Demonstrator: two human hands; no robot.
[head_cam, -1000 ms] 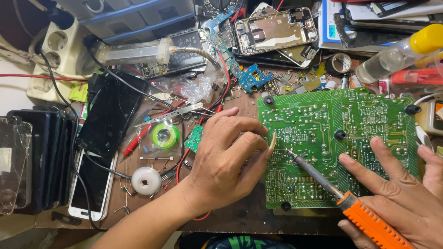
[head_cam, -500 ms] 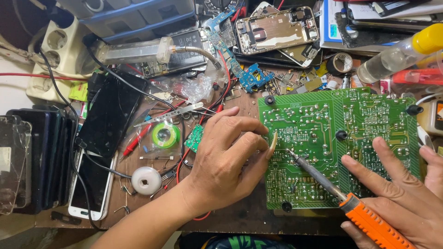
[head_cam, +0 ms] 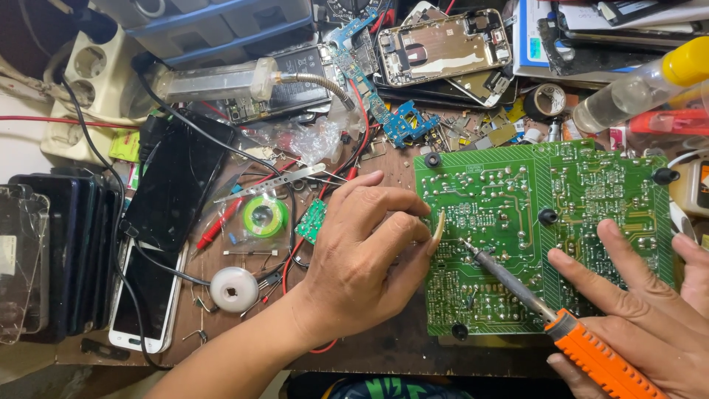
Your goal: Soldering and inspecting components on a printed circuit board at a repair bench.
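1. Right now the green circuit board [head_cam: 546, 229] lies flat, solder side up, on the crowded wooden bench [head_cam: 384, 347], right of centre.
2. Its left edge is steadied by the left hand [head_cam: 362, 258], fingers curled loosely, the long thumbnail touching the board.
3. Gripped in the right hand [head_cam: 650, 318] is an orange-handled soldering iron [head_cam: 561, 325], its tip resting on the board near the middle; the fingers spread over the board's lower right.
4. Whether solder wire sits at the tip I cannot quite tell.
5. I'd judge the board stiff and light but fragile, with fine tracks and sharp pins; best held by its bare edges or corners.
6. A roll of green tape [head_cam: 264, 216], tweezers [head_cam: 269, 186] and dark phones [head_cam: 173, 188] lie to the left.
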